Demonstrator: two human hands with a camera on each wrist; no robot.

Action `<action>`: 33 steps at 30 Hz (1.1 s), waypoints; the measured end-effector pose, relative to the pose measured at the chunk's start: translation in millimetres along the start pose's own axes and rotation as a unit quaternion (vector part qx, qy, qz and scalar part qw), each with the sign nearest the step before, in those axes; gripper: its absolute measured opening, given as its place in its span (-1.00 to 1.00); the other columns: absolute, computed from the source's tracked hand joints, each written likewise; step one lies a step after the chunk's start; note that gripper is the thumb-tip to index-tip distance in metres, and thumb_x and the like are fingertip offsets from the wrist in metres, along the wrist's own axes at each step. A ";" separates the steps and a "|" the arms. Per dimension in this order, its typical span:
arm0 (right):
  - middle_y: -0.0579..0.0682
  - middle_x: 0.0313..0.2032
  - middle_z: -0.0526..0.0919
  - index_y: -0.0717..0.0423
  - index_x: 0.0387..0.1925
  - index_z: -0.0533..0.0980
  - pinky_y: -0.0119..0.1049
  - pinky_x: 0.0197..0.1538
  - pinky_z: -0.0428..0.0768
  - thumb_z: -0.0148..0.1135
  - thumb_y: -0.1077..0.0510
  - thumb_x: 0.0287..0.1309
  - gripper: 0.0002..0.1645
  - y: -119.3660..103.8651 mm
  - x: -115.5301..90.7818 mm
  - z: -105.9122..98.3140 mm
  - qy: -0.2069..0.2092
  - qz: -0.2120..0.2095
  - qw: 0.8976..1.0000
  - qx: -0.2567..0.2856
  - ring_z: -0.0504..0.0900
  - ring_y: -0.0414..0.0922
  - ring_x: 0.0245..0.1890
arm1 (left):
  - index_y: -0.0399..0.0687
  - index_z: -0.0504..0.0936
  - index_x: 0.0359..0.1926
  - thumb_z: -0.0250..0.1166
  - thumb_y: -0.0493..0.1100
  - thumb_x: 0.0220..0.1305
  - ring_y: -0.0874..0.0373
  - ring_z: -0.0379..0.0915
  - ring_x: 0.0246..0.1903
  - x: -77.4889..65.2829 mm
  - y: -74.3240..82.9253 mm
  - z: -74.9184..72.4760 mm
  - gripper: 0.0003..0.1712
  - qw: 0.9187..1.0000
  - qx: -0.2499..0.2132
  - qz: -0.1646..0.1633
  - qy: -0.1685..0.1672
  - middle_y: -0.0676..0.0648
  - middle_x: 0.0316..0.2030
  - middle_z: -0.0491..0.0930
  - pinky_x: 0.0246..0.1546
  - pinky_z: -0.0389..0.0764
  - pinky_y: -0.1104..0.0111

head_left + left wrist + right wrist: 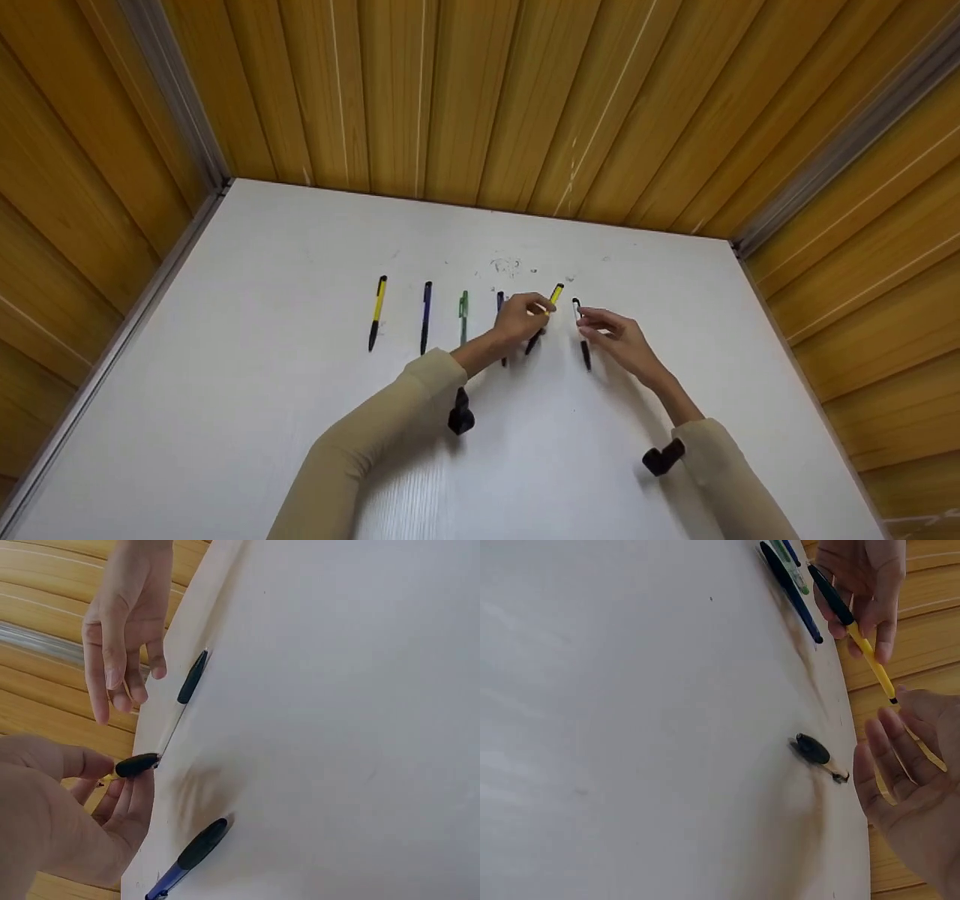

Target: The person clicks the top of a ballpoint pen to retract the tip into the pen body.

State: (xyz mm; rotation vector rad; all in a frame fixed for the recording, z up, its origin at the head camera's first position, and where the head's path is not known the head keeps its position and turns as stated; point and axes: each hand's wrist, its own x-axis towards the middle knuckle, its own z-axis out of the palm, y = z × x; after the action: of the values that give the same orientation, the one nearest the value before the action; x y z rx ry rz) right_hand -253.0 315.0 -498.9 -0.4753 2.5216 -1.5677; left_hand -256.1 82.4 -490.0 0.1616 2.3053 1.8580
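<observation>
Left hand (pixel 521 319) pinches a yellow pen (pixel 556 294). Right hand (pixel 628 349), fingers loose, is nearer the white pen (pixel 584 346) — just leftward, roughly fore-and-aft.

The yellow pen (pixel 864 647), with a black grip, is raised and tilted, pinched in the left hand (pixel 520 318). The white pen (pixel 584 348), also with a black grip, lies on the table (pixel 540 457), grip end toward the person.
</observation>
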 end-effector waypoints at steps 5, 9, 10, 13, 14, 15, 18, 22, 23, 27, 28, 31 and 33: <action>0.47 0.11 0.56 0.31 0.31 0.47 -0.55 0.02 0.66 0.27 0.21 0.38 -0.48 -19.4 0.1 11.1 -0.010 -0.013 1.000 0.007 0.62 -0.34 -0.02 | -0.21 0.73 -0.02 0.22 -0.40 0.34 0.05 0.73 -0.31 -14.9 6.9 -12.9 -0.74 0.999 -0.047 -0.024 -0.005 -0.19 -0.15 0.69 -0.42 0.62 0.52; 0.43 0.14 0.55 0.21 0.37 0.43 -0.53 0.02 0.65 0.31 0.20 0.36 -0.40 -27.2 5.1 15.5 -0.019 -0.019 1.000 -0.006 0.64 -0.12 0.07 | -0.21 0.72 0.04 0.28 -0.42 0.29 0.17 0.67 -0.30 -23.5 10.3 -24.6 -0.68 0.997 -0.067 -0.037 -0.013 -0.15 -0.11 0.65 -0.27 0.74 0.43; 0.42 0.16 0.54 0.18 0.40 0.41 -0.52 0.03 0.65 0.33 0.19 0.34 -0.36 -24.9 7.4 16.4 -0.023 -0.024 0.999 -0.010 0.65 -0.03 0.09 | -0.19 0.72 0.05 0.30 -0.42 0.27 0.17 0.66 -0.28 -25.9 11.1 -27.2 -0.67 0.997 -0.071 -0.041 -0.015 -0.14 -0.09 0.64 -0.24 0.76 0.40; 0.39 0.21 0.52 0.15 0.47 0.31 -0.45 0.07 0.64 0.38 0.21 0.29 -0.22 -31.0 10.9 21.3 -0.036 -0.038 0.998 -0.021 0.60 0.22 0.15 | -0.13 0.72 0.07 0.35 -0.42 0.22 0.20 0.60 -0.26 -33.9 13.4 -34.2 -0.61 0.996 -0.079 -0.044 -0.021 -0.12 -0.05 0.64 -0.17 0.77 0.37; 0.37 0.22 0.51 0.15 0.50 0.27 -0.40 0.08 0.65 0.39 0.22 0.27 -0.18 -33.2 11.9 23.2 -0.041 -0.044 0.998 -0.026 0.58 0.27 0.16 | -0.12 0.72 0.08 0.35 -0.42 0.21 0.20 0.60 -0.25 -36.5 13.8 -36.7 -0.60 0.995 -0.081 -0.045 -0.024 -0.12 -0.04 0.65 -0.16 0.77 0.36; 0.34 0.23 0.51 0.12 0.51 0.25 -0.35 0.10 0.66 0.41 0.23 0.25 -0.14 -35.3 13.0 25.1 -0.044 -0.047 0.997 -0.029 0.56 0.29 0.17 | -0.10 0.72 0.09 0.36 -0.42 0.21 0.20 0.60 -0.24 -39.2 14.2 -39.2 -0.59 0.995 -0.081 -0.044 -0.025 -0.12 -0.02 0.66 -0.14 0.77 0.36; 0.26 0.26 0.50 0.07 0.55 0.18 -0.09 0.17 0.67 0.46 0.26 0.18 -0.01 -42.3 14.6 31.7 -0.053 -0.055 0.996 -0.038 0.54 0.28 0.19 | -0.09 0.71 0.12 0.37 -0.41 0.21 0.19 0.61 -0.18 -47.4 14.1 -47.7 -0.56 0.996 -0.077 -0.037 -0.026 -0.12 0.02 0.68 -0.09 0.74 0.36; 0.27 0.30 0.45 0.10 0.58 0.10 0.22 0.24 0.58 0.51 0.31 0.09 0.12 -49.9 14.5 41.5 -0.056 -0.064 0.995 -0.048 0.49 0.31 0.24 | -0.09 0.69 0.15 0.36 -0.41 0.22 0.11 0.62 -0.04 -57.1 11.7 -59.0 -0.54 0.994 -0.102 -0.041 -0.027 -0.13 0.09 0.65 0.02 0.74 0.28; 0.29 0.31 0.44 0.13 0.58 0.09 0.26 0.25 0.55 0.52 0.32 0.07 0.14 -51.6 14.4 43.7 -0.058 -0.068 0.995 -0.050 0.48 0.32 0.25 | -0.09 0.68 0.15 0.36 -0.42 0.22 0.10 0.62 -0.02 -58.8 10.8 -61.6 -0.54 0.993 -0.108 -0.042 -0.027 -0.14 0.10 0.64 0.04 0.74 0.25; 0.34 0.33 0.40 0.21 0.58 0.06 0.30 0.27 0.52 0.54 0.35 0.02 0.18 -55.6 15.0 51.5 -0.063 -0.081 0.993 -0.058 0.45 0.33 0.27 | -0.13 0.67 0.16 0.37 -0.46 0.20 0.05 0.60 0.06 -63.3 7.5 -68.9 -0.51 0.989 -0.132 -0.052 -0.030 -0.18 0.14 0.60 0.07 0.75 0.18; 0.34 0.34 0.39 0.21 0.58 0.06 0.29 0.28 0.52 0.55 0.36 0.01 0.19 -56.7 15.1 53.0 -0.065 -0.084 0.993 -0.060 0.45 0.33 0.28 | -0.14 0.67 0.16 0.38 -0.47 0.19 0.04 0.60 0.06 -64.0 7.2 -70.2 -0.50 0.989 -0.136 -0.055 -0.031 -0.19 0.14 0.60 0.07 0.75 0.18; 0.33 0.35 0.38 0.15 0.59 0.06 0.27 0.29 0.51 0.57 0.34 -0.01 0.23 -59.2 15.9 56.3 -0.074 -0.092 0.991 -0.061 0.43 0.33 0.30 | -0.15 0.67 0.16 0.39 -0.47 0.17 0.05 0.61 0.05 -66.1 5.7 -72.8 -0.49 0.988 -0.139 -0.059 -0.037 -0.22 0.14 0.60 0.04 0.76 0.21; 0.30 0.35 0.38 0.11 0.60 0.05 0.25 0.30 0.51 0.59 0.31 -0.02 0.25 -61.2 16.5 57.7 -0.084 -0.099 0.990 -0.063 0.42 0.33 0.31 | -0.15 0.67 0.17 0.40 -0.47 0.16 0.05 0.64 0.02 -67.5 5.1 -73.9 -0.48 0.988 -0.138 -0.062 -0.041 -0.23 0.12 0.61 0.02 0.77 0.22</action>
State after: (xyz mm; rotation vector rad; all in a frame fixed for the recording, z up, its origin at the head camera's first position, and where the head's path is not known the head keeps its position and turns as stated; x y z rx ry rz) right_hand -240.7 235.4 -469.5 -0.8598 2.5171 -1.3667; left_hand -205.3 -0.4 -465.3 0.0541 1.9331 2.0400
